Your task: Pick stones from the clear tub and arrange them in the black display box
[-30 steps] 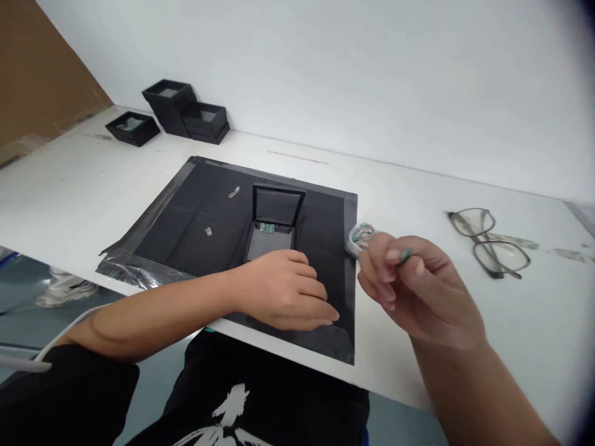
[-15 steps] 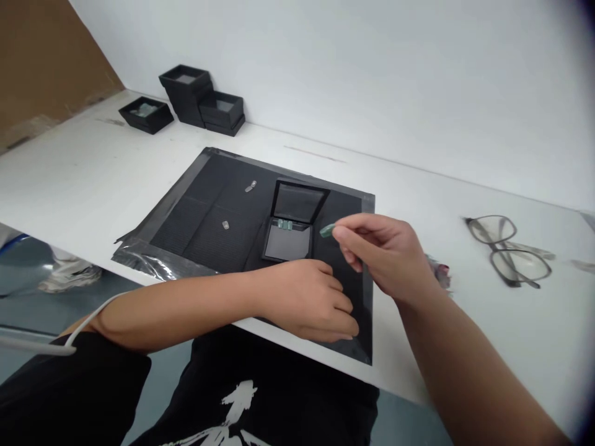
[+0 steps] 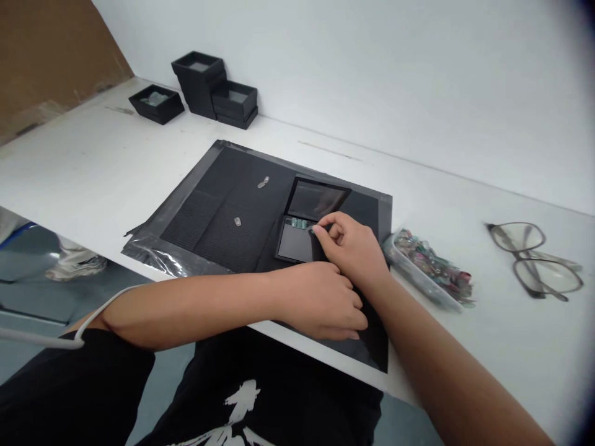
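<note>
Pinching a small green piece (image 3: 314, 228), the right hand (image 3: 349, 251) fingers clamp it over the open black box (image 3: 304, 226).

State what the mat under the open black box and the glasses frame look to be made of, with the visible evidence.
Mat: probably matte black rubber or foam, finely ribbed, with glossy taped edges. Glasses: likely dark plastic frame, thin and smooth, with clear lenses; metal cannot be ruled out.
</note>
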Demonstrator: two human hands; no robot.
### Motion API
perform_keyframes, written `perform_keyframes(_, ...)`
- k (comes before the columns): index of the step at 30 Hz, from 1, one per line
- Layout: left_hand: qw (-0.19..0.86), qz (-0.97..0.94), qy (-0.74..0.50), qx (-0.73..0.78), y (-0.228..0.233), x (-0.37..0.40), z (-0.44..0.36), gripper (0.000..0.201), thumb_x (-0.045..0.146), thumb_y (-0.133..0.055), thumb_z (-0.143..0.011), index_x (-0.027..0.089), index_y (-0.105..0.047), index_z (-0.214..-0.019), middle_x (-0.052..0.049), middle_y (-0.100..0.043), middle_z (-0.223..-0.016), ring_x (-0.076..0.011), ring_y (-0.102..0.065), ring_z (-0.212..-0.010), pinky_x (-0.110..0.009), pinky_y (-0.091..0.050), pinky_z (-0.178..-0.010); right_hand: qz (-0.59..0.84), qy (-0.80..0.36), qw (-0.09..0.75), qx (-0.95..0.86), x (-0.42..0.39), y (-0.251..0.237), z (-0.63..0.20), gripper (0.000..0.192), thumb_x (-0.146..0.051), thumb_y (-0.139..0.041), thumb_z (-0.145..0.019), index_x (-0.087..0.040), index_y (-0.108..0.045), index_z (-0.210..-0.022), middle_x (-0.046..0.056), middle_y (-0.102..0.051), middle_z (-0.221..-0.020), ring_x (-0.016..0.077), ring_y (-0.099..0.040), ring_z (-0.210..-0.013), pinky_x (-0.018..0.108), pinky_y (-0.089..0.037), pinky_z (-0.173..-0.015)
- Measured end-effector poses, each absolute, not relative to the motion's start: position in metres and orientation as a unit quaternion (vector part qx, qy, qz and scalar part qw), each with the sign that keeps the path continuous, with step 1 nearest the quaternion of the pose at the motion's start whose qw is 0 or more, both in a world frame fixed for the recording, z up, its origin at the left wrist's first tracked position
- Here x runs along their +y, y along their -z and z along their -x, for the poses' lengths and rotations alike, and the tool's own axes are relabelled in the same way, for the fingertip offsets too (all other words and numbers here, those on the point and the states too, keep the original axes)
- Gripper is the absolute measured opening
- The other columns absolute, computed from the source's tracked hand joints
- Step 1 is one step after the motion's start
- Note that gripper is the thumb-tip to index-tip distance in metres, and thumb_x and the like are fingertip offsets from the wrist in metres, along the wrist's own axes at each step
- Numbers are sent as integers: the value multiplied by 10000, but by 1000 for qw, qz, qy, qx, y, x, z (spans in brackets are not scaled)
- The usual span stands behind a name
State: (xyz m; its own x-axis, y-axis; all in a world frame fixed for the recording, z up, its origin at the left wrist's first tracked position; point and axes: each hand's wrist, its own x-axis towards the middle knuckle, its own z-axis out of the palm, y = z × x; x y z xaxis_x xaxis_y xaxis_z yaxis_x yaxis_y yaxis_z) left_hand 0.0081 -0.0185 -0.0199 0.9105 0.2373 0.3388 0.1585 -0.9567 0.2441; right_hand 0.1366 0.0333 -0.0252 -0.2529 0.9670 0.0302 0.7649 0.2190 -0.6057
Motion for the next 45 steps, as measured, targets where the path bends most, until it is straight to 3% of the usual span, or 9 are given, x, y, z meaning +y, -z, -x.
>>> perform_keyframes(5, 109, -972, -178, 106, 19, -17, -7, 206, 330, -600, -928, 206, -709, -804, 15, -722, -734, -154, -654, -719, -341, -405, -624, 565, -227, 242, -756, 28, 30, -138, 258, -431, -616, -849, -224, -644, -1000, -33, -559, -599, 161, -524, -568, 299, -373, -591)
perform_keyframes(14, 105, -969, -196, 110, 21, -17, -9, 188, 336, -621, -912, 211, -727, -820, 15, -718, -743, -165, -649, -729, -326, -404, -650, 544, -252, 271, -753, 31, 35, -141, 255, -459, -667, -818, -234, -727, -921, -36, -539, -560, 146, -510, -552, 289, -382, -579)
perform_keyframes(20, 125, -974, -149, 120, 19, -17, -9, 219, 343, -567, -941, 214, -739, -898, 17, -723, -806, -176, -658, -780, -351, -427, -694, 523, -248, 279, -766, 36, 40, -139, 295, -471, -677, -818, -238, -775, -971, -30, -556, -567, 132, -501, -535, 291, -375, -567)
perform_keyframes(35, 127, -972, -167, 103, 19, -15, -6, 199, 324, -578, -944, 208, -730, -892, 26, -721, -784, -145, -658, -776, -332, -429, -722, 501, -239, 304, -774, 20, 26, -147, 312, -462, -632, -869, -233, -752, -1044, -36, -564, -571, 121, -496, -517, 275, -393, -564)
perform_keyframes(38, 104, -969, -193, 116, 17, -16, -5, 282, 403, -544, -964, 217, -739, -879, 33, -710, -735, -140, -640, -723, -333, -405, -660, 506, -81, 248, -822, 5, -1, -167, 267, -452, -585, -896, -245, -754, -899, -3, -636, -624, 140, -550, -567, 282, -340, -542)
perform_keyframes(40, 88, -961, -229, 129, 15, -17, -5, 371, 495, -500, -972, 227, -746, -897, 37, -697, -689, -136, -609, -667, -326, -371, -592, 602, 50, 224, -765, 1, -20, -193, 330, -501, -581, -883, -222, -725, -779, 31, -638, -612, 167, -538, -560, 300, -292, -518)
perform_keyframes(43, 63, -950, -275, 132, 8, -18, -5, 413, 547, -479, -967, 234, -748, -941, 37, -691, -673, -122, -571, -632, -310, -339, -541, 753, 50, 139, -641, 11, -38, -243, 400, -596, -568, -840, -225, -707, -781, 79, -662, -639, 199, -499, -520, 316, -289, -479)
perform_keyframes(45, 44, -945, -293, 136, 5, -17, -5, 374, 516, -497, -969, 237, -745, -962, 33, -711, -720, -111, -572, -646, -296, -358, -555, 784, -42, 36, -618, 22, -38, -273, 361, -591, -610, -797, -246, -716, -812, 90, -701, -714, 231, -543, -564, 341, -329, -486)
